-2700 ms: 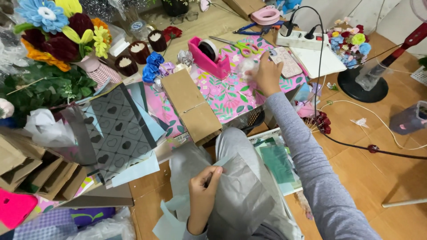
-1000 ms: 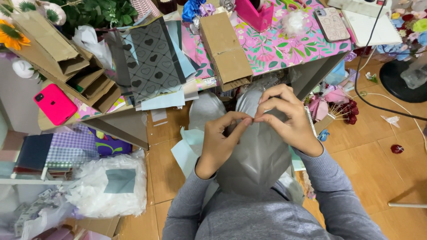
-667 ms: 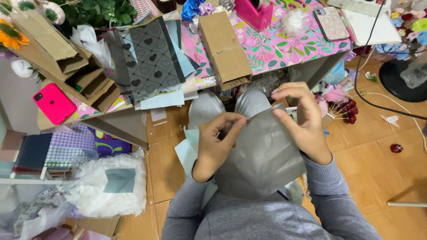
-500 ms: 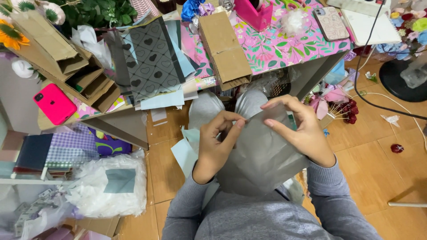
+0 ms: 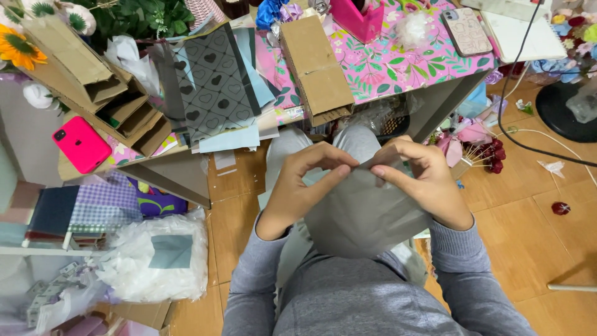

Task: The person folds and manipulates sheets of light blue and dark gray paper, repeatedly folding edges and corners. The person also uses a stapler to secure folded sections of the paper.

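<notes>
Over my lap I hold a sheet of grey translucent wrapping paper (image 5: pixel 364 214). My left hand (image 5: pixel 305 180) pinches its upper edge on the left, and my right hand (image 5: pixel 418 177) pinches the same edge on the right. The fingertips of both hands almost meet at the top of the sheet. The paper hangs down and covers my knees. Both arms wear grey sleeves.
Ahead stands a table with a pink floral cloth (image 5: pixel 398 59), a brown cardboard box (image 5: pixel 316 59), grey heart-patterned paper sheets (image 5: pixel 214 81) and a phone in a patterned case (image 5: pixel 466 30). A pink phone (image 5: pixel 81 144) lies left. A white plastic bag (image 5: pixel 155 261) and artificial flowers (image 5: pixel 482 146) sit on the floor.
My right hand came back from the table to my lap. Both hands then worked along the grey paper's top edge, and now their fingertips are close together on it.
</notes>
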